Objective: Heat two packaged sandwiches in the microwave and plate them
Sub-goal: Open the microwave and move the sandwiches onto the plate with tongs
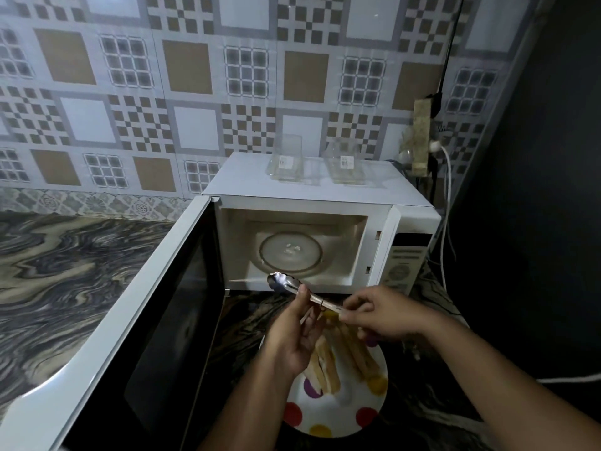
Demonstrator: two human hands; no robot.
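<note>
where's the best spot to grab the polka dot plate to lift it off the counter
By the bare near rim of the plate, coming from the person's side. The sandwiches cover the far half, and the open microwave door crowds its left edge.

Probably a home kitchen, patterned wall tiles [195, 92], marbled counter [65, 271], open microwave [312, 229]

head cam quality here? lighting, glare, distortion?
Head view: dim overall, right side nearly black; the microwave cavity is the brightest area; slight glare on the tongs; wide-angle bending of the open door; wall tiles soft, slightly blurred.
</note>
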